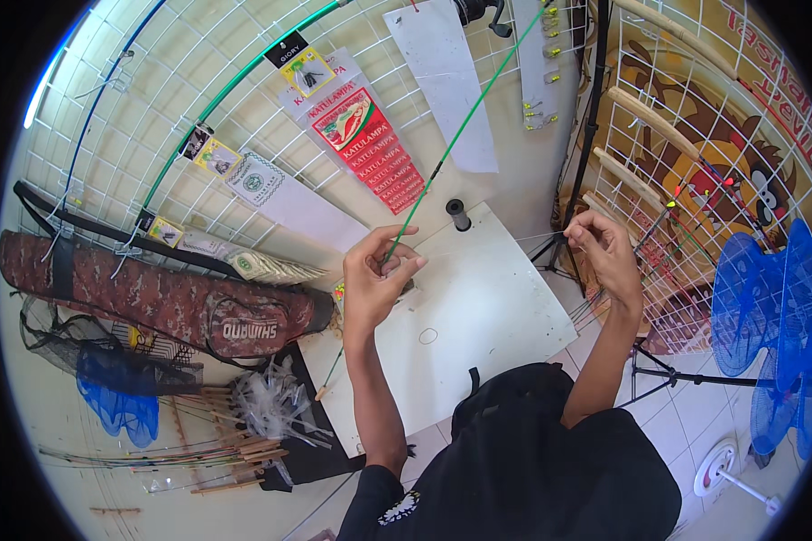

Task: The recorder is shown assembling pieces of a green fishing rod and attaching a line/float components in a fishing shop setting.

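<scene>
Rod (442,158) pinched in your left hand (376,281) over white board (478,307); right hand (604,252), rt of board, pinches thin line (514,242) taut, prob. for threading.

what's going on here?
A person stands over a white board and works on a thin green rod. The left hand pinches the rod low down, over the board. The right hand pinches a fine line, which runs taut between the hands. A small black spool stands on the board's far edge. A camouflage rod bag lies to the left.
</scene>
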The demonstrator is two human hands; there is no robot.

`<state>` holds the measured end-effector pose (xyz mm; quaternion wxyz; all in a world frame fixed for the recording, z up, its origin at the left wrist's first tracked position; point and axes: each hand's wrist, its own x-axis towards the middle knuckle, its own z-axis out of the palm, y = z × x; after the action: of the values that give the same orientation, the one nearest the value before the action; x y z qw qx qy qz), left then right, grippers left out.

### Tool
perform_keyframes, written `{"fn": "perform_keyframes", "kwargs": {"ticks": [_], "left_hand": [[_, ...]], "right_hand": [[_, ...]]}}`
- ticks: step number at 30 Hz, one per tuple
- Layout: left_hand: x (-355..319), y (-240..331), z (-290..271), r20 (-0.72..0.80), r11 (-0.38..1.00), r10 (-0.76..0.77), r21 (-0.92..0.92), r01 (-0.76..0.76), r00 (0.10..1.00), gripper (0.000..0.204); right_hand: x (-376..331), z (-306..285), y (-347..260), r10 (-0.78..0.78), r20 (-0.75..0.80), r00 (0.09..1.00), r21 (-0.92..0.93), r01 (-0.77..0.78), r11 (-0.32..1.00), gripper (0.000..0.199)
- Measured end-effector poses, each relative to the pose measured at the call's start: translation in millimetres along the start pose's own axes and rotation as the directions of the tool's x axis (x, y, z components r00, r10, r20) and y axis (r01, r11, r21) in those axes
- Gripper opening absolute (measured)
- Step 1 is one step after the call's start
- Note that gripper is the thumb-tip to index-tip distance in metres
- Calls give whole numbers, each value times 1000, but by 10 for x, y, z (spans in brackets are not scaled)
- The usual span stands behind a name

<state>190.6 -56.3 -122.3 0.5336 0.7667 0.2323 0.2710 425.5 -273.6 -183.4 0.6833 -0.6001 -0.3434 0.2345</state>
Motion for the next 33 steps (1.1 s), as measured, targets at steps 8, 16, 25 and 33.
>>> {"fn": "perform_keyframes", "kwargs": {"ticks": [8, 16, 25, 33], "left_hand": [[56, -61, 14, 45, 998, -23, 67, 20, 999, 43], [68, -131, 160, 74, 999, -27, 49, 24, 997, 36], [69, -152, 141, 42, 997, -35, 65, 33, 998, 35], [77, -169, 129, 49, 998, -21, 53, 19, 999, 33]], "right_hand": [[17, -55, 63, -40, 34, 999, 134, 35, 990, 19], [268, 495, 20, -386, 206, 899, 967, -125, 224, 14], [364, 907, -138, -101, 117, 988, 639, 3, 769, 18], [413, 1147, -162, -79, -8, 997, 551, 70, 832, 20]]}}
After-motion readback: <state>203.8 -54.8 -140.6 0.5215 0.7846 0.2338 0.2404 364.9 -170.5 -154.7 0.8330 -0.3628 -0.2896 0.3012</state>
